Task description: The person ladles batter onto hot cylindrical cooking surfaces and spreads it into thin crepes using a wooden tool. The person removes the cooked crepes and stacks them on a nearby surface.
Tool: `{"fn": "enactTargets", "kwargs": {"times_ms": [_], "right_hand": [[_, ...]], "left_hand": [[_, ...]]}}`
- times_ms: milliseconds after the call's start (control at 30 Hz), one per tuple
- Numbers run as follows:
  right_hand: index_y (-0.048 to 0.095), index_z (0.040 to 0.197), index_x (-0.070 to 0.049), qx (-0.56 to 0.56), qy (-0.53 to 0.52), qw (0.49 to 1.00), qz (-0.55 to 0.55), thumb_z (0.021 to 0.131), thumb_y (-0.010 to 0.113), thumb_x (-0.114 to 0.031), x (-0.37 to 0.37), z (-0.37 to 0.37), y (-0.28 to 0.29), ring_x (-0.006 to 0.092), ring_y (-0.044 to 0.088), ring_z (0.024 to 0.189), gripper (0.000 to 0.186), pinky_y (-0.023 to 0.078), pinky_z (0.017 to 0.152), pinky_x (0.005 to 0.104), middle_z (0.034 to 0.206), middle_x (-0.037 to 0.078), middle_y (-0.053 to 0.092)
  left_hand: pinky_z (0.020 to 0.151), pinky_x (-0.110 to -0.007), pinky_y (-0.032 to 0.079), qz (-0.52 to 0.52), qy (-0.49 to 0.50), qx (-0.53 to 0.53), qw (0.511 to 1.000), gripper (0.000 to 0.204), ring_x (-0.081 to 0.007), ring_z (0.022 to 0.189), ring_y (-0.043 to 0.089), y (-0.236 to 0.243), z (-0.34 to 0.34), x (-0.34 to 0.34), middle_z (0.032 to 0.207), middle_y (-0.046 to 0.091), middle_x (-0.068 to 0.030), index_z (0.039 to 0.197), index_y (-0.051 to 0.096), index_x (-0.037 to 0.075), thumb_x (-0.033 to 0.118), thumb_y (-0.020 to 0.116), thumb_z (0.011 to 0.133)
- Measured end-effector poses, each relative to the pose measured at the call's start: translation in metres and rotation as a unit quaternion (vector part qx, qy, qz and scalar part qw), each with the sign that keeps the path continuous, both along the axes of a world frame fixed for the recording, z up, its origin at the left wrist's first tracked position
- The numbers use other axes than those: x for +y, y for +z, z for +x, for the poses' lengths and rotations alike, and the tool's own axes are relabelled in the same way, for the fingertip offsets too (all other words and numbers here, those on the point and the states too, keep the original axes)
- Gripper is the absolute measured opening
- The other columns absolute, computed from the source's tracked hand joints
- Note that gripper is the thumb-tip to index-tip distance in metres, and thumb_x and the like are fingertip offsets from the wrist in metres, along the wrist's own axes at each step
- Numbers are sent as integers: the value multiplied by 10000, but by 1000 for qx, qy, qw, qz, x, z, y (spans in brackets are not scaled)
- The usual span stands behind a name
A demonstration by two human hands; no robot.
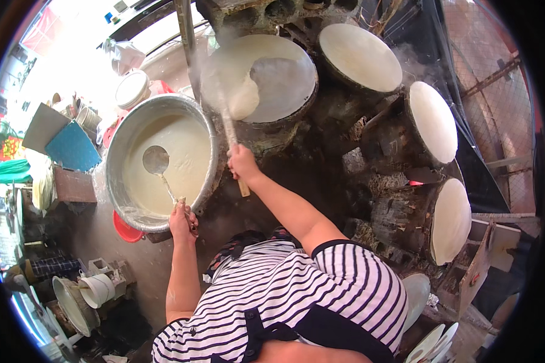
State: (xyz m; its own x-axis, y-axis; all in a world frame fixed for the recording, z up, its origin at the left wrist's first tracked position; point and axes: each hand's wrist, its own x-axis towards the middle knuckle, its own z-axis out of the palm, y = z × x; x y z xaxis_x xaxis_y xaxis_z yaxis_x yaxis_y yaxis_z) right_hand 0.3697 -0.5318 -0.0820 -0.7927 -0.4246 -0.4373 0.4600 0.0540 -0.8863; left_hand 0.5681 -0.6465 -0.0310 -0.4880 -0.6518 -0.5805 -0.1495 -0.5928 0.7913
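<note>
My left hand (183, 222) is closed round the handle of a ladle (156, 160), whose round bowl is over the pale batter (188, 142) in a large metal basin (209, 130). My right hand (243, 163) grips the wooden handle of a spreading tool (229, 128), which reaches over a round griddle (284, 115). Pale batter (243, 100) lies near the tool's far part and covers the griddle's left and upper side. A grey patch shows to the right of it. Steam blurs the tool's far end, so its shape cannot be told.
More round griddles with pale tops (360, 57) curve round my right side, on dark, sooty stoves. A red basin (127, 227) sits below the metal basin. White buckets (97, 290) stand at lower left. A post (187, 42) rises beside the griddle. Pale discs (433, 345) lie at lower right.
</note>
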Motion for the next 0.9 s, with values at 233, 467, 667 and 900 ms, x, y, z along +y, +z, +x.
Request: {"fn": "enactTargets", "kwargs": {"times_ms": [233,467,667,900], "right_hand": [[476,868,-18,-90,-43,994,-49,954,369,-343,84,-7,19,127,390,335,353,344,306,285,536,55,461],[483,794,-25,111,73,988,78,950,368,-336,52,-10,-7,153,443,342,367,372,324,306,507,62,483],[491,786,-31,-19,33,997,65,929,370,-383,141,-50,18,139,404,327,399,355,304,302,512,55,479],[491,801,-31,-54,54,997,-29,941,359,-365,149,-42,30,139,410,342,385,354,322,304,520,60,473]], "left_hand": [[343,-216,338,-5,-31,13,999,150,-73,440,418,-13,-8,10,640,453,16,906,524,84,234,531,907],[341,-205,328,-22,-39,32,998,145,-70,436,414,-11,-17,23,629,447,22,916,533,86,230,550,897],[335,-233,359,-18,-18,18,1000,149,-91,395,404,-9,-31,37,602,441,10,823,496,94,213,558,888],[354,-235,360,-13,-26,25,999,145,-89,435,419,-6,-47,59,638,455,-4,875,511,77,215,556,889]]}}
